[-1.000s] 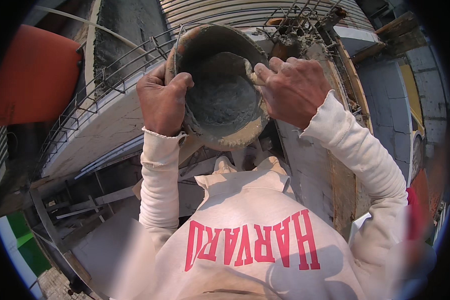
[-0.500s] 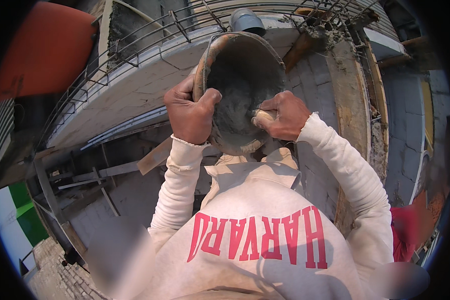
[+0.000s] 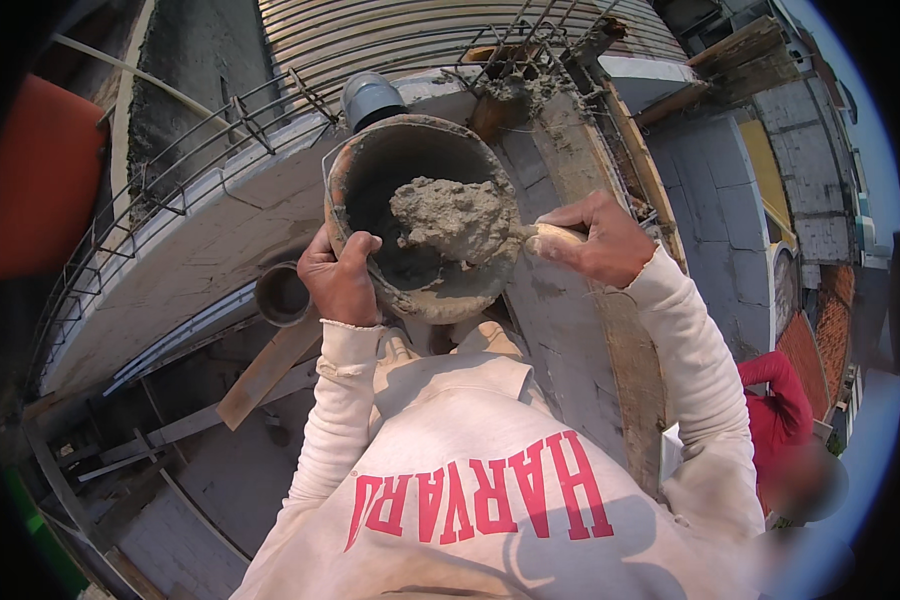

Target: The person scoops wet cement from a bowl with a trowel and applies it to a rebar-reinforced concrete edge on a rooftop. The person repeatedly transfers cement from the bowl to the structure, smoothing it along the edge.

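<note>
A round, mortar-stained bucket (image 3: 435, 305) with a wire handle is in front of me. My left hand (image 3: 340, 275) grips the bucket's left side, its thumb at the rim. My right hand (image 3: 600, 245) is closed on a light handle (image 3: 555, 233) at the bucket's right side, apparently a trowel's. On the tool, over the bucket's mouth, lies a lumpy heap of wet grey mortar (image 3: 455, 215) that hides the blade. Darker wet material shows inside the bucket behind it.
Rebar cages (image 3: 235, 125) run along a pale block ledge (image 3: 150, 310) beyond the bucket, beside a grey pipe (image 3: 370, 95). A second bucket (image 3: 280, 295) and a plank (image 3: 265, 380) are at left, lower down. A person in red (image 3: 775, 405) is at the lower right.
The heap of mortar has come up into view on the tool in my right hand. Since half a second ago, bucket and left hand have shifted left and down in view.
</note>
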Tool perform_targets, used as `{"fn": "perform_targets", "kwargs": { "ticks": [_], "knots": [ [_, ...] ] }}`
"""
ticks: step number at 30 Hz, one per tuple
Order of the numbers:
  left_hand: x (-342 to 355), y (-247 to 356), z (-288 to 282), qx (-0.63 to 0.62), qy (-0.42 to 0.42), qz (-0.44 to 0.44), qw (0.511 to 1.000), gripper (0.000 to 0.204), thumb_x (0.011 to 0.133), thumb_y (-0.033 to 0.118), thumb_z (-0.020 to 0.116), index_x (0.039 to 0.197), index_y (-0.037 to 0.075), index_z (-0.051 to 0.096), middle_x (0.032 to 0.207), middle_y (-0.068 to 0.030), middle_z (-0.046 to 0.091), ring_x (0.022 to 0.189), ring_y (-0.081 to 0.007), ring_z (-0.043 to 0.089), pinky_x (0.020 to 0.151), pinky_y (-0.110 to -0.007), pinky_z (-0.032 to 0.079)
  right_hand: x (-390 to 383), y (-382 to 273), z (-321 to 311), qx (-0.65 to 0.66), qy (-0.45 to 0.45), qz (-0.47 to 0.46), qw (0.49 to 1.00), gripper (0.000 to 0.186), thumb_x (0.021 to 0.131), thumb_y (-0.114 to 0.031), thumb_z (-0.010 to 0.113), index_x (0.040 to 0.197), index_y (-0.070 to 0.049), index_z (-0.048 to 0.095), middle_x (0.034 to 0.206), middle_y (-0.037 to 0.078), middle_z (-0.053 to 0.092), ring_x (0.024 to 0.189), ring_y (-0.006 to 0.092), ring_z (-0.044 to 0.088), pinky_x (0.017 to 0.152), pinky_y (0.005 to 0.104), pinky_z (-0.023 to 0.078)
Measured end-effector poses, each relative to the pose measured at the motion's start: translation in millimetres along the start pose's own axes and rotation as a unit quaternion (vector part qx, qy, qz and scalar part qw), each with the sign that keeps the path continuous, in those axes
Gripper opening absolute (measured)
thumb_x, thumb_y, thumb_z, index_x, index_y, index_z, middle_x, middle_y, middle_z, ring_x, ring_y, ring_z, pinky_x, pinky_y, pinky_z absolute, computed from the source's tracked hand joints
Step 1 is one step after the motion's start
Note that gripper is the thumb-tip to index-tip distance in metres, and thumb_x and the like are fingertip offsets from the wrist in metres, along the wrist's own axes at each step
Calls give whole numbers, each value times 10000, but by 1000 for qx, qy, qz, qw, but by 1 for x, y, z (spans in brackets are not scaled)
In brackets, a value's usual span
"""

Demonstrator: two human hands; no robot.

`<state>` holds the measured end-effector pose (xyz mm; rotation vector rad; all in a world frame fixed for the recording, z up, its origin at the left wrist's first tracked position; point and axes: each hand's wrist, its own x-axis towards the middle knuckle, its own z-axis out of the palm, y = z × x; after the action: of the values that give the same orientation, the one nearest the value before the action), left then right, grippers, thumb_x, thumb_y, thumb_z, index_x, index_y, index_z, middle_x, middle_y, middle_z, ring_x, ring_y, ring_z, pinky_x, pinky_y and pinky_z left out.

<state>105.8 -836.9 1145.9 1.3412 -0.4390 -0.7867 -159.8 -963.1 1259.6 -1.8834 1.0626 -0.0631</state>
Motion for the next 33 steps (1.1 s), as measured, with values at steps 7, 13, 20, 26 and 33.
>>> {"fn": "perform_targets", "kwargs": {
  "ticks": [7, 13, 20, 26, 33],
  "knots": [
    [0, -4, 9, -52, 26, -3, 998, 75, 782, 3, 680, 842, -34, 706, 743, 19, 639, 662, -56, 532, 659, -235, 452, -13, 19, -118, 53, 64, 50, 995, 297, 902, -243, 749, 1035, 18, 799, 630, 4, 592, 505, 42, 465, 452, 250, 384],
    [-5, -20, -23, 9, 35, -5, 999, 73, 798, 1, 674, 861, -23, 702, 774, 7, 654, 689, -65, 557, 674, -233, 465, 44, 40, -201, -239, 159, 128, 949, 363, 902, -361, 719, 919, -4, 786, 580, 78, 620, 480, 177, 601, 487, 334, 502],
    [-18, -46, -62, 47, 85, -12, 995, 51, 815, 19, 677, 848, -12, 702, 784, -6, 678, 707, -71, 589, 686, -239, 478, 138, 24, -148, -607, 243, 113, 748, 317, 836, -283, 705, 1052, -57, 756, 1099, 191, 749, 1062, 362, 724, 936, 462, 568],
    [-24, -58, -80, 93, 82, -15, 992, 78, 825, 22, 672, 866, -25, 720, 778, -13, 682, 702, -78, 606, 700, -249, 506, 85, -6, -172, -567, 371, 108, 728, 304, 881, -304, 691, 1038, -62, 785, 1049, 216, 753, 1029, 386, 722, 914, 454, 576],
    [-19, -51, -58, 123, 68, -3, 990, 69, 795, 19, 667, 772, -44, 650, 696, 15, 603, 631, -56, 495, 586, -243, 412, 18, -21, -47, -374, 144, -18, 916, 373, 855, -282, 742, 1119, -21, 785, 938, 227, 762, 823, 370, 744, 818, 402, 595]
  ]
}}
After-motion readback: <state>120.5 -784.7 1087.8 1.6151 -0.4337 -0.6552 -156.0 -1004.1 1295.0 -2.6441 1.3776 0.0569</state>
